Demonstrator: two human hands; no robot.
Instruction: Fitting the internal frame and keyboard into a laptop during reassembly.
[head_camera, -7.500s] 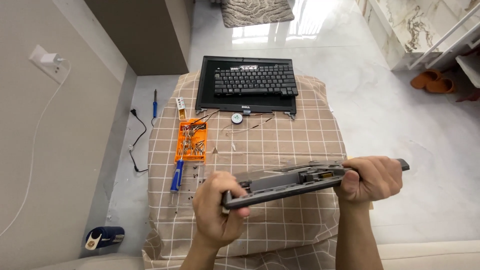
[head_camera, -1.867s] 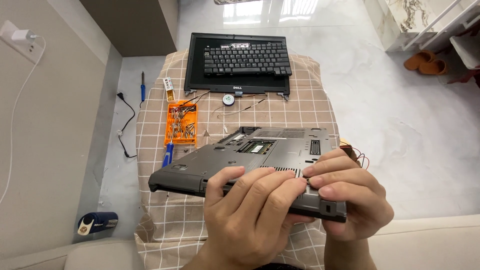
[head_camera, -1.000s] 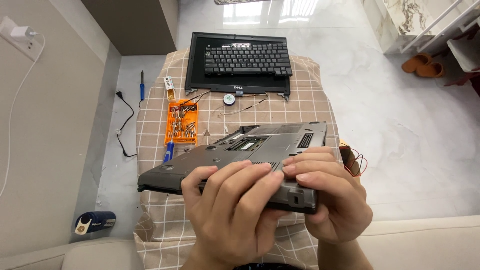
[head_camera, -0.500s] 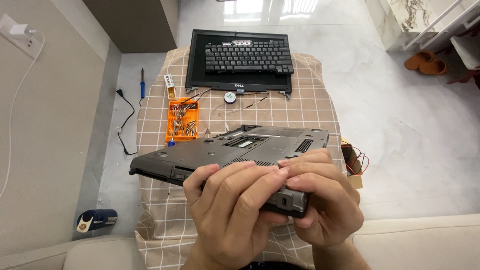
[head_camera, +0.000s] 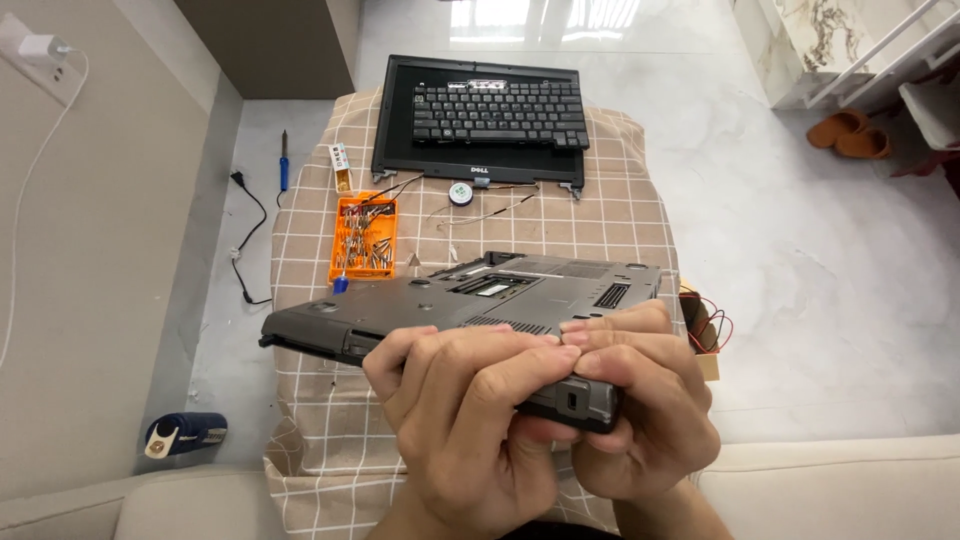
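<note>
Hands (head_camera: 540, 410) hide laptop base's (head_camera: 470, 300) near corner

One laptop base (head_camera: 480, 300), one keyboard (head_camera: 498, 115), one orange bit case (head_camera: 364, 238), seemingly two slippers (head_camera: 852, 135), two hands (head_camera: 540, 420).

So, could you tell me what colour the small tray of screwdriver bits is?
Orange; the bit tray shows best in the head view.

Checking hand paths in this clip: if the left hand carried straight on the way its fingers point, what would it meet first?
The left hand points right across the grey laptop base; it would likely meet the right hand first, whose fingertips already almost touch it.
</note>
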